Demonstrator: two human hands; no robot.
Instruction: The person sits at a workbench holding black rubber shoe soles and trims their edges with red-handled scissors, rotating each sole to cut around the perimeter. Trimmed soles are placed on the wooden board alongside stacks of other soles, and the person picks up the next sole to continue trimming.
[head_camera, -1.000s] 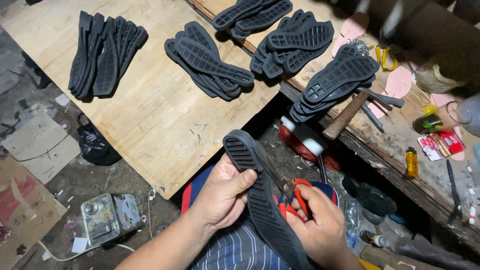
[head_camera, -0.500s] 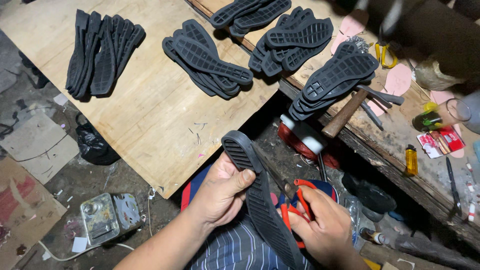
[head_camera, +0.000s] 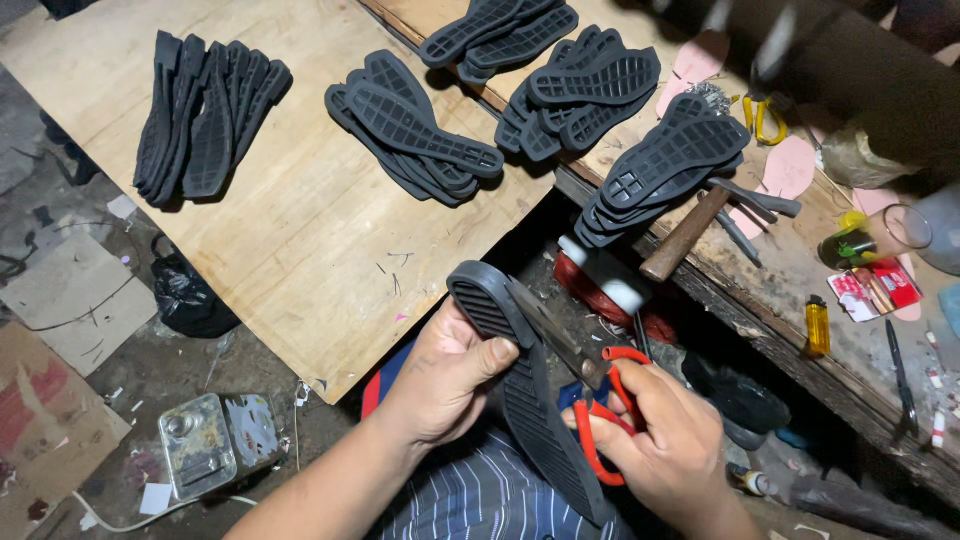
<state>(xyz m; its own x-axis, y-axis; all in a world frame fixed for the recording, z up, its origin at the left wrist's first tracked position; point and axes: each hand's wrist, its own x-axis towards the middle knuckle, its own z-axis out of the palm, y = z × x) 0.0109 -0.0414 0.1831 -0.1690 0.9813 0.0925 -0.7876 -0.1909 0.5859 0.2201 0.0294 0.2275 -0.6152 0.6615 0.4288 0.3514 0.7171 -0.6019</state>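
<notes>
Plywood counter (head_camera: 300, 250) filled most of the view, scuffed and bare at the middle. Four lots of black rubber soles lay on it: a fanned row (head_camera: 205, 115) at the far left, a stack (head_camera: 415, 135) mid-board, two more stacks (head_camera: 580, 95) and (head_camera: 665, 165) toward the cluttered side bench. A wooden-handled hammer (head_camera: 685, 235) lay beside the last stack.

Over the lap, the left hand (head_camera: 450, 375) held a single black sole (head_camera: 530, 400) on edge, fingers clamped on it, thumb pressed across the tread side. The right hand (head_camera: 665, 450) had its fingers closed through the red loops of the scissors (head_camera: 590, 385), blades laid along the sole's rim near the toe.

Risk, as judged: the left thumb sat close to the blades; a slip on stiff rubber could nick it, or the cut could wander into the tread.
</notes>
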